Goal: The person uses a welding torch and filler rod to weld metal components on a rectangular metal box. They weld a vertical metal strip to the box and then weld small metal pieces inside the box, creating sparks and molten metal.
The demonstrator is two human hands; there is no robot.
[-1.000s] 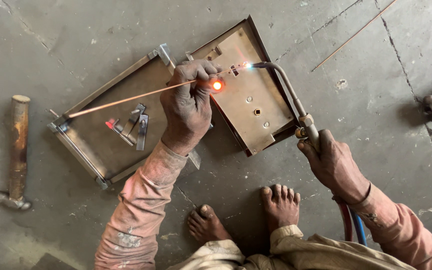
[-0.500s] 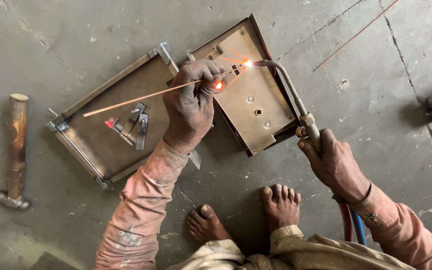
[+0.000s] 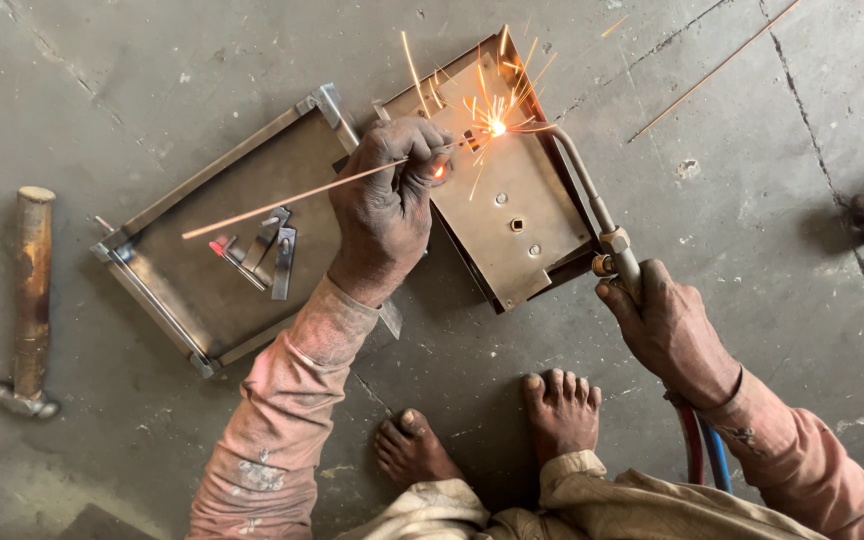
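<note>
A worker squats barefoot on the concrete floor (image 3: 132, 80), brazing in progress. The right hand (image 3: 674, 335) has its fingers clenched around a gas torch (image 3: 592, 205); the left hand (image 3: 387, 210) pinches a thin filler rod (image 3: 282, 200), its tip meeting the flame where sparks burst on the metal plate (image 3: 512, 190) lying on the floor. Judged next: keeping flame and rod steady along the seam. A hammer (image 3: 27, 300) lies well apart.
</note>
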